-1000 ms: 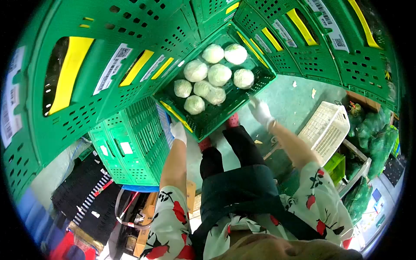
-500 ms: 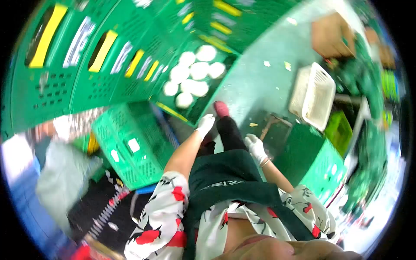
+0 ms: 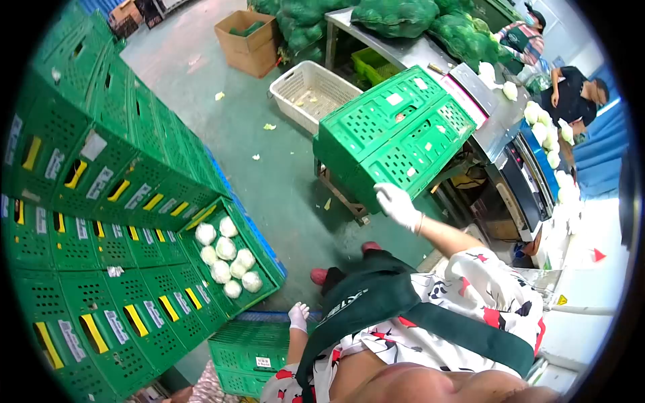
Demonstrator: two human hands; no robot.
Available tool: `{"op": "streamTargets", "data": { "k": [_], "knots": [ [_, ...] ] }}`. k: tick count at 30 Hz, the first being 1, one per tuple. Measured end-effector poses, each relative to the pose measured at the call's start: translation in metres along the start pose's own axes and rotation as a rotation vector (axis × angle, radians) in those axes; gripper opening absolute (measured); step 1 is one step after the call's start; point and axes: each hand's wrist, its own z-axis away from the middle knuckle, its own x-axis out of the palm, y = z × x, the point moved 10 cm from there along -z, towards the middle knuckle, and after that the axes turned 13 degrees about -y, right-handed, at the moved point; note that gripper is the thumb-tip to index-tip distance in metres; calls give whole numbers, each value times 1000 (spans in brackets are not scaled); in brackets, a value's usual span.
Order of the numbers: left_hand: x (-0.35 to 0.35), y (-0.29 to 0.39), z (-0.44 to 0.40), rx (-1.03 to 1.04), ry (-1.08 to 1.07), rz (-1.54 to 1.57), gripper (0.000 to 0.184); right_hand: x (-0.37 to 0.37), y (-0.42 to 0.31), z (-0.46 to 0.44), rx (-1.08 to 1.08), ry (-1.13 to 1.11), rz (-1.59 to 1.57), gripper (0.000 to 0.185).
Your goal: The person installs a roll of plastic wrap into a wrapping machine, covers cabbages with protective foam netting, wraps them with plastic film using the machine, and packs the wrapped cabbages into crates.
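Note:
My right hand (image 3: 401, 207), in a white glove, is at the near corner of the upper of two stacked green crates (image 3: 396, 127). Its fingers are stretched out; whether they touch the plastic I cannot tell. Lower left, my left hand (image 3: 299, 315), gloved too, hangs beside another green crate (image 3: 259, 352) with fingers apart and nothing in them. Farther left, an open green crate (image 3: 259, 295) holds several round white heads (image 3: 226, 250) that look like wrapped cabbages.
Tall stacks of green crates (image 3: 87, 174) fill the left. A white basket (image 3: 312, 91), a cardboard box (image 3: 248, 43) and net bags of green vegetables (image 3: 393, 17) stand ahead. A metal table (image 3: 494, 101) with a machine (image 3: 521, 185) is right; two people work beyond.
My view has turned to the right, bringing the table and people into sight. My right hand has come up to the stacked green crates; my left hand is now lower in view.

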Motion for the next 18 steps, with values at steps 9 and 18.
{"op": "streamTargets", "data": {
  "k": [9,18],
  "knots": [
    [254,239,85,840,-19,-669,36,-148,159,-189,-35,190,505,23],
    [713,211,189,1055,-548,-1118,31,-153,200,-253,-255,-660,661,64]
  ]
}}
